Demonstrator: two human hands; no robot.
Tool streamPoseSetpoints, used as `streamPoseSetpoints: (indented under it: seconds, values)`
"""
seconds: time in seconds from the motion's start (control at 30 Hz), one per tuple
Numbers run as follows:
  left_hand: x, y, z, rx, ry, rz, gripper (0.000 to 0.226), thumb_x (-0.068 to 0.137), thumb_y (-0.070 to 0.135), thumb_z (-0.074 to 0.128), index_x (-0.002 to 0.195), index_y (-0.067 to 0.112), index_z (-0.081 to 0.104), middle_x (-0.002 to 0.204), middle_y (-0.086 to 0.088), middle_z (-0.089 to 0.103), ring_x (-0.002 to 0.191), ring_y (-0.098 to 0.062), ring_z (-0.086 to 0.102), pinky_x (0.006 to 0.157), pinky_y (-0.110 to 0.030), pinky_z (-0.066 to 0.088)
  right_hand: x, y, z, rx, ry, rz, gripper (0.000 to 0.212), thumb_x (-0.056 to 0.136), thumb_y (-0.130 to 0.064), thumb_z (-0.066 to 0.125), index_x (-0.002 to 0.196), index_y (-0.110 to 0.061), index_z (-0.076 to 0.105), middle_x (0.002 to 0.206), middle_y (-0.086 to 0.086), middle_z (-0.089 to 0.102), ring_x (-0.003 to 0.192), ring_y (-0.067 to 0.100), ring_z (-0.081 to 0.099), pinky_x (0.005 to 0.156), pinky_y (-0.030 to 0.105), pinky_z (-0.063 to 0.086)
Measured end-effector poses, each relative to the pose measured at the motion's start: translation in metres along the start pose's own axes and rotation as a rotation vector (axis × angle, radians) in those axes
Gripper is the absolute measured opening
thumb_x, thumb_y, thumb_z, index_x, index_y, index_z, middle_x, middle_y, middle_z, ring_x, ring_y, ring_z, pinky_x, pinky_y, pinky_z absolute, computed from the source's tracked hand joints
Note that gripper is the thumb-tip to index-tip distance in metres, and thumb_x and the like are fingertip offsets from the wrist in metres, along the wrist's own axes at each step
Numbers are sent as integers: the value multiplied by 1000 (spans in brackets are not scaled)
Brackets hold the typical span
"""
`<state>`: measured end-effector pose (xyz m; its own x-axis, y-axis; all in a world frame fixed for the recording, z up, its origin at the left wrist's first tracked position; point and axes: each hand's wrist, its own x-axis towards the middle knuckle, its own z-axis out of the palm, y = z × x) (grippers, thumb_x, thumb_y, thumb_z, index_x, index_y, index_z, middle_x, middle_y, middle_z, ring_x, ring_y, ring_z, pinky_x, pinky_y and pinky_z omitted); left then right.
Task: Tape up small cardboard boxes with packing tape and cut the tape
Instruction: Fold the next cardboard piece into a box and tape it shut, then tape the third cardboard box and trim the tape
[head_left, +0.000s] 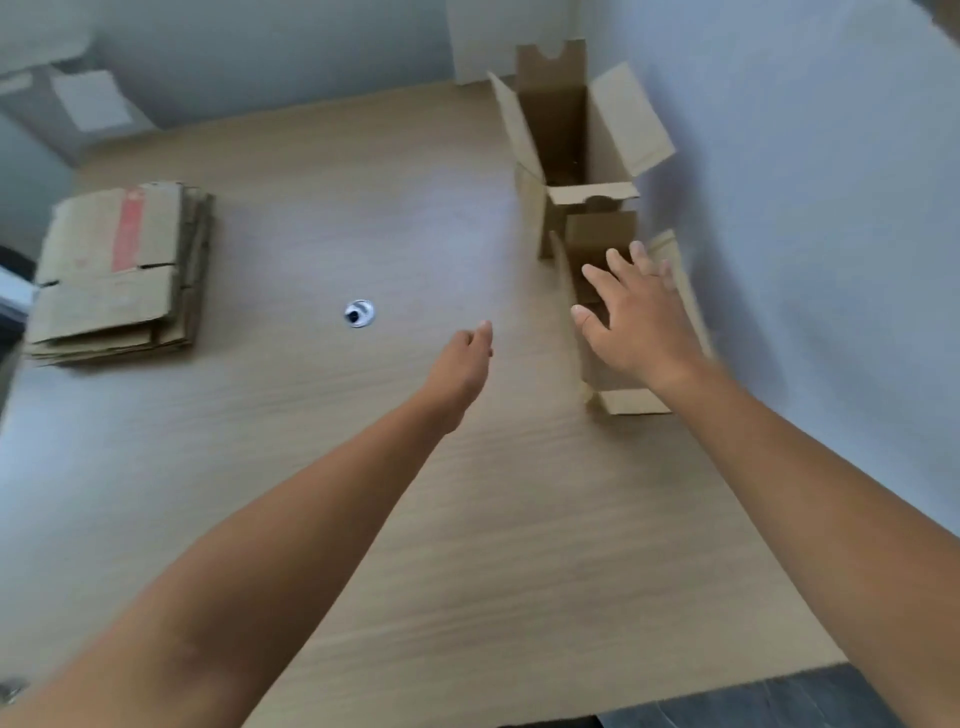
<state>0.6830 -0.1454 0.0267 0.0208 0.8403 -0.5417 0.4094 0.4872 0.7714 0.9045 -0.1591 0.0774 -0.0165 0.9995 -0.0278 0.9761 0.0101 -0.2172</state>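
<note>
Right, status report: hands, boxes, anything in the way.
Both hands empty: left hand open over the table, right hand spread at the near box. Near box and far box flaps open, untaped. Nothing in the way; small round object lies apart.

2 open-flapped upright boxes (576, 135) nr wall

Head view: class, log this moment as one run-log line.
right hand: open, over near box | left hand: open, empty, above table | far box: flaps open | stack: left side
</note>
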Motion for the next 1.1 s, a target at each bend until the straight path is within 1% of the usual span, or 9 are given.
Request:
streamPoseSetpoints:
  seconds: [0.1, 0.17, 0.23, 0.3, 0.4, 0.6, 0.77, 0.97, 1.1]
  values:
    - [3, -20, -101, 260, 248, 145, 38, 102, 53, 35, 107, 24, 59, 100, 4, 65, 105, -27, 57, 75, -36, 42, 36, -88, 20, -32, -52, -141, 62, 102, -54, 36, 155, -22, 33, 166, 10, 21, 156, 29, 4, 124, 51, 2]
    - [9, -39, -172, 451, 373, 188, 41, 104, 48, 38, 124, 21, 62, 123, -3, 66, 129, -31, 48, 102, -42, 40, 55, -156, 40, -48, -112, -223, 64, 103, -56, 30, 158, -23, 27, 168, 7, 15, 156, 27, -1, 124, 49, 0]
    - [15, -62, -243, 655, 451, 140, 48, 104, 50, 36, 139, 23, 56, 151, -2, 50, 150, -28, 22, 121, -46, 17, 73, -226, 61, -44, -163, -294, 66, 103, -57, 27, 159, -23, 24, 169, 5, 11, 156, 26, -3, 124, 49, 0]
    - [22, -88, -312, 791, 489, 75, 55, 103, 56, 31, 146, 28, 49, 164, 2, 29, 155, -26, 3, 124, -48, 0, 91, -298, 82, -26, -192, -347, 67, 102, -59, 26, 159, -23, 23, 168, 6, 12, 156, 27, -2, 124, 49, 1]
    - [42, -127, -406, 845, 539, 19, 65, 98, 65, 30, 151, 28, 40, 168, 1, 13, 155, -28, -8, 122, -51, -9, 119, -398, 115, 17, -234, -388, 70, 102, -60, 28, 160, -21, 19, 168, 8, 13, 156, 26, 2, 125, 47, 2]
    - [118, -164, -546, 610, 576, -44, 87, 95, 66, 45, 160, 15, 18, 169, -8, 5, 155, -27, -3, 125, -46, 4, 202, -541, 180, 173, -298, -271, 77, 101, -58, 39, 161, -16, 14, 166, 15, 16, 155, 29, 5, 125, 43, 12]
    - [166, -177, -592, 349, 517, -2, 78, 91, 61, 60, 148, 12, 41, 148, -7, 49, 136, -27, 46, 111, -47, 42, 259, -597, 214, 406, -280, -65, 76, 98, -48, 54, 158, -19, 18, 152, 16, 33, 144, 33, 30, 114, 45, 34]
    - [178, -187, -594, 218, 564, -123, 91, 84, 66, 64, 150, 12, 32, 153, -10, 31, 144, -32, 26, 114, -52, 31, 261, -602, 236, 621, -175, 115, 72, 91, -42, 66, 151, -23, 32, 145, 7, 38, 134, 26, 43, 98, 37, 46]
    - [176, -187, -602, 245, 558, -228, 91, 75, 75, 66, 141, 15, 47, 142, -13, 47, 135, -33, 39, 110, -49, 40, 255, -599, 233, 717, -169, 161, 74, 88, -40, 69, 150, -25, 32, 143, 4, 37, 121, 21, 49, 90, 35, 49]
